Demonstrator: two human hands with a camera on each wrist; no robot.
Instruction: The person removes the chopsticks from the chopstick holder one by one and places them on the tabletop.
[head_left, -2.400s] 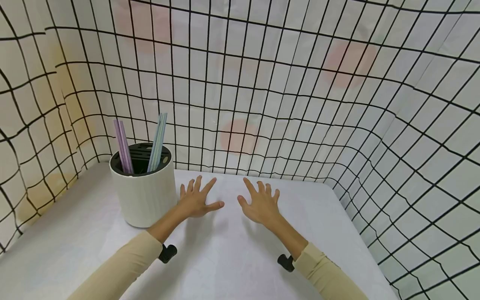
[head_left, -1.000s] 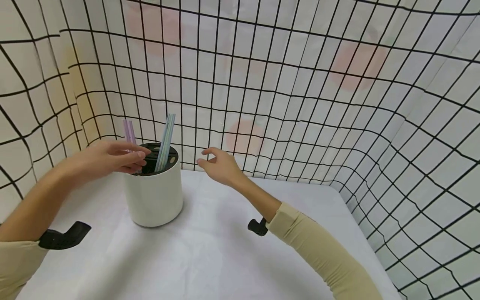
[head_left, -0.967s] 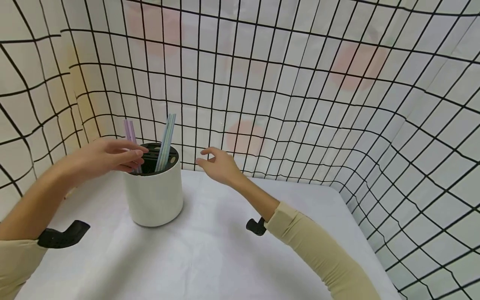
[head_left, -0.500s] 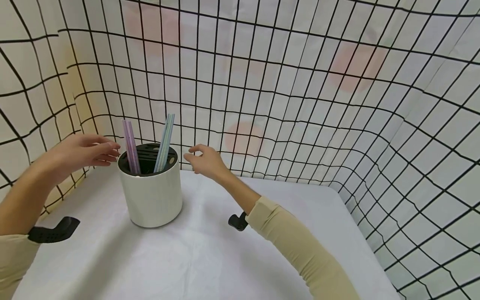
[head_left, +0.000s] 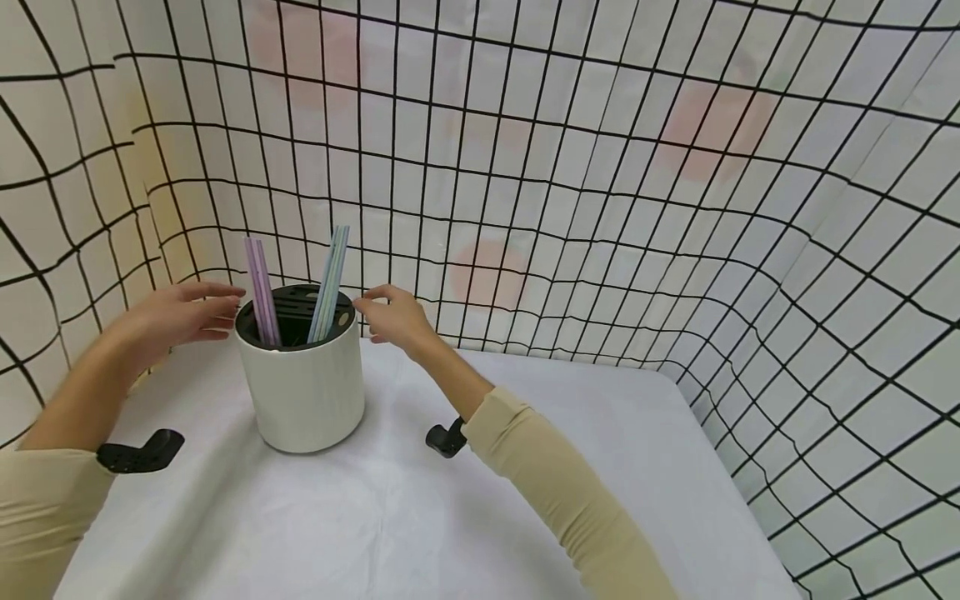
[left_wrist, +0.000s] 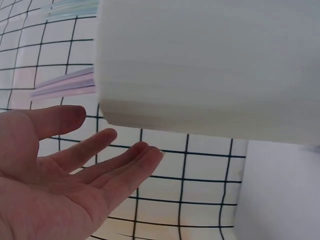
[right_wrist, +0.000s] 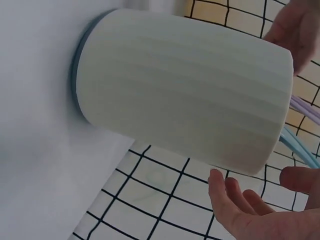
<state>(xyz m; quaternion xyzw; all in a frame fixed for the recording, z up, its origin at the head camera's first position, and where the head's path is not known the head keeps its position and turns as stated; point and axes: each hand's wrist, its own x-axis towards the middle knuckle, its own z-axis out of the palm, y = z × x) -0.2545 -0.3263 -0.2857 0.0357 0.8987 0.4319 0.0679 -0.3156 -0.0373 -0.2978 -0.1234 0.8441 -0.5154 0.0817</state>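
Observation:
A white ribbed utensil holder (head_left: pixel 303 400) with a black slotted top (head_left: pixel 296 298) stands upright on the left half of the table. Purple sticks (head_left: pixel 262 292) lean inside it on the left, pale blue-green sticks (head_left: pixel 328 287) on the right. My left hand (head_left: pixel 168 318) is beside the left rim, fingers loosely extended; the left wrist view shows this hand (left_wrist: pixel 65 172) palm up below the holder's wall (left_wrist: pixel 200 65), with nothing in it. At the opposite rim is my right hand (head_left: pixel 399 318), fingertips right at the edge, and in the right wrist view its fingers (right_wrist: pixel 225 200) are relaxed.
A white-covered table (head_left: pixel 420 517) extends to the front and right. Black wire grid (head_left: pixel 525 179) over pale sheeting closes off the back and both sides, near the left hand. A black wrist camera (head_left: pixel 447 437) sits under each forearm.
Both hands rose from flat above the table to the holder's rim. The left passed in front of the purple sticks, then drew back left; the right moved left to the edge. The holder stayed put.

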